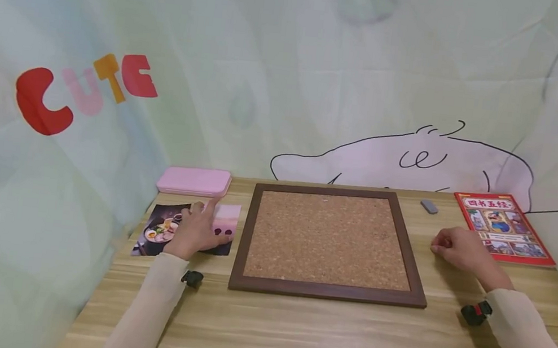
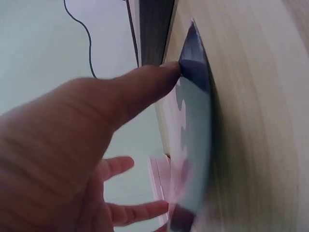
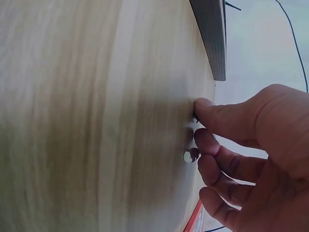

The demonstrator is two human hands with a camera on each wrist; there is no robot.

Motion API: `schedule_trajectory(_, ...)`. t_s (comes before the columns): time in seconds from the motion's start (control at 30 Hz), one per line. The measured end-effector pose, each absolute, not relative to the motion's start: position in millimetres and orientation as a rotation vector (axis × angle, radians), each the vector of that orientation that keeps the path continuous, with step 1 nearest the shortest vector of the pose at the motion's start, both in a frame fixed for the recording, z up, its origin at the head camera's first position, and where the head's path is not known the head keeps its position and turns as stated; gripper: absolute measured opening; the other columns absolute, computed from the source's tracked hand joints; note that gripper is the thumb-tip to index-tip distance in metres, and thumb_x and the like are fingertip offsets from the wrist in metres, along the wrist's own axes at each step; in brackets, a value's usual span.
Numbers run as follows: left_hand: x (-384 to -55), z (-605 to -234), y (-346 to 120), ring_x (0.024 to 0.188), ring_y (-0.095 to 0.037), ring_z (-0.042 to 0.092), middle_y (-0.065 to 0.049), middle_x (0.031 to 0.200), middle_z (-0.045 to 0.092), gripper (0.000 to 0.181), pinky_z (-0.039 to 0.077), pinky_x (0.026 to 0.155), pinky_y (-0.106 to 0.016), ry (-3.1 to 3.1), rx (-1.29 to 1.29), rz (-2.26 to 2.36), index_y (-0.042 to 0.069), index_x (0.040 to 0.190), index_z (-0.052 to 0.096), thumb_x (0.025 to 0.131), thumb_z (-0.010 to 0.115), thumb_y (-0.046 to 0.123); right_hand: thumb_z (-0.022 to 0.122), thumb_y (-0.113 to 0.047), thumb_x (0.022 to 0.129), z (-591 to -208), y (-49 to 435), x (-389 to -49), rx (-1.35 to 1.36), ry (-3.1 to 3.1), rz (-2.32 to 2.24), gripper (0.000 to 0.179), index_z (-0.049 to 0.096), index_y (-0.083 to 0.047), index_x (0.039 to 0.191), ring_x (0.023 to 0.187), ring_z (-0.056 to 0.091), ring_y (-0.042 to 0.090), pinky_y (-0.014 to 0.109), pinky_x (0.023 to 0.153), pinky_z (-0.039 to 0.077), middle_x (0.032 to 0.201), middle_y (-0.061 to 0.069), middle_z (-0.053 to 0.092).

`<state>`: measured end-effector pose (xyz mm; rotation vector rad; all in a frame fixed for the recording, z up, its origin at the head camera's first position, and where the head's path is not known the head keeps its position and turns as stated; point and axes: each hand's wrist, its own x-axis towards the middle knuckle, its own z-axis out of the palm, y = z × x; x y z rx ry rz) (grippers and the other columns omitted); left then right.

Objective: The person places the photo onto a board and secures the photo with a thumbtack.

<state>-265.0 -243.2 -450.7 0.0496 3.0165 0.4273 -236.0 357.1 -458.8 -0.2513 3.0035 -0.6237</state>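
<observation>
My left hand [image 1: 195, 229] lies over a photo with a pink sky [image 1: 230, 214], fingers spread and fairly straight. In the left wrist view its thumb [image 2: 145, 84] touches the edge of this photo [image 2: 195, 130], which bows up off the table along one side. A photo of a noodle bowl [image 1: 160, 234] lies beside it, partly behind the hand. My right hand [image 1: 465, 250] is low over the table, right of the corkboard [image 1: 328, 241]. Its thumb and index finger pinch a small dark thumbtack [image 3: 195, 113], mostly hidden. Another thumbtack with a shiny round head [image 3: 191, 154] sits by the middle fingertips.
A pink case [image 1: 193, 181] lies at the back left, behind the photos. At the right is a red-bordered picture book [image 1: 516, 251], close to the right hand. A small grey block [image 1: 429, 206] rests near the table's back edge. Printed cloth [image 1: 249, 69] hangs behind the table.
</observation>
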Motion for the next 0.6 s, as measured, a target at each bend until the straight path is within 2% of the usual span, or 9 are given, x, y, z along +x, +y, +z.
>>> schedule_trajectory(0.17, -264.4, -450.2, -245.2, 0.146, -0.069, 0.033, -0.043, 0.162, 0.03, 0.112, 0.038, 0.112, -0.082, 3.006, -0.013, 0.489, 0.015, 0.171, 0.019, 0.088, 0.085, 0.05, 0.074, -0.011, 0.098, -456.9, 354.9, -235.7, -0.253, 3.008, -0.637, 0.011, 0.073, -0.004, 0.089, 0.074, 0.053, 0.018, 0.033, 0.067, 0.041, 0.08, 0.005, 0.067)
schedule_trajectory(0.3, -263.2, -448.0, -247.4, 0.147, -0.067, 0.034, -0.045, 0.159, 0.035, 0.108, 0.037, 0.115, -0.079, 2.984, -0.034, 0.536, 0.008, 0.169, 0.023, 0.089, 0.086, 0.045, 0.073, -0.01, 0.098, -456.4, 353.6, -236.8, -0.244, 3.008, -0.675, 0.01, 0.073, -0.004, 0.09, 0.076, 0.055, 0.019, 0.033, 0.068, 0.043, 0.083, 0.007, 0.07)
schedule_trajectory(0.5, -267.9, -448.0, -258.1, 0.135, -0.062, 0.052, -0.044, 0.147, 0.053, 0.086, 0.044, 0.114, -0.07, 3.058, 0.053, 0.591, -0.007, 0.159, 0.036, 0.093, 0.081, 0.023, 0.073, -0.007, 0.098, -452.6, 350.2, -239.5, -0.23, 3.025, -0.737, 0.007, 0.074, -0.001, 0.094, 0.079, 0.057, 0.022, 0.033, 0.07, 0.045, 0.086, 0.01, 0.071)
schedule_trajectory(0.6, -271.1, -448.2, -265.0, 0.126, -0.057, 0.061, -0.041, 0.144, 0.058, 0.072, 0.048, 0.11, -0.066, 3.081, 0.087, 0.637, -0.008, 0.155, 0.043, 0.094, 0.074, 0.013, 0.072, -0.007, 0.099, -448.8, 346.4, -239.7, -0.212, 3.037, -0.76, 0.008, 0.075, 0.0, 0.097, 0.08, 0.058, 0.023, 0.033, 0.071, 0.046, 0.088, 0.012, 0.073)
